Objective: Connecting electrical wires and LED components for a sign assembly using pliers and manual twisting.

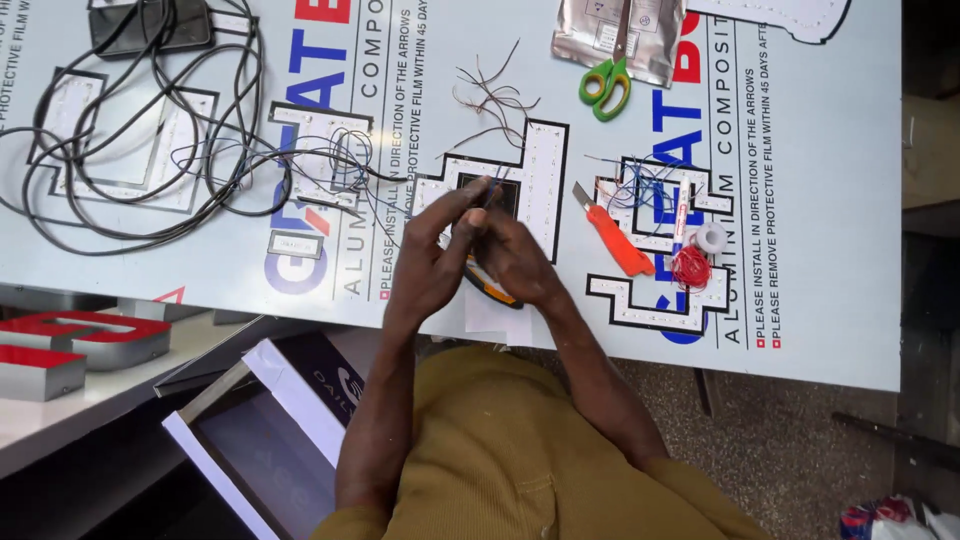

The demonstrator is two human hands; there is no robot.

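Wire ends (487,192), thin and dark, sit pinched between the fingertips of both hands, the left hand (432,262) and right hand (508,258) pressed together, probably to steady them over the white letter-shaped panel (540,170). Beyond lie an orange utility knife (612,232), loose wire offcuts (492,100) and green scissors (606,85).

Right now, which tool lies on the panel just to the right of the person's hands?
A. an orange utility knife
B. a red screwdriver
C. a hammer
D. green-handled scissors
A: the orange utility knife lies on the white panel just right of the right hand; the green-handled scissors sit farther up near the top edge, and no hammer or screwdriver shows.
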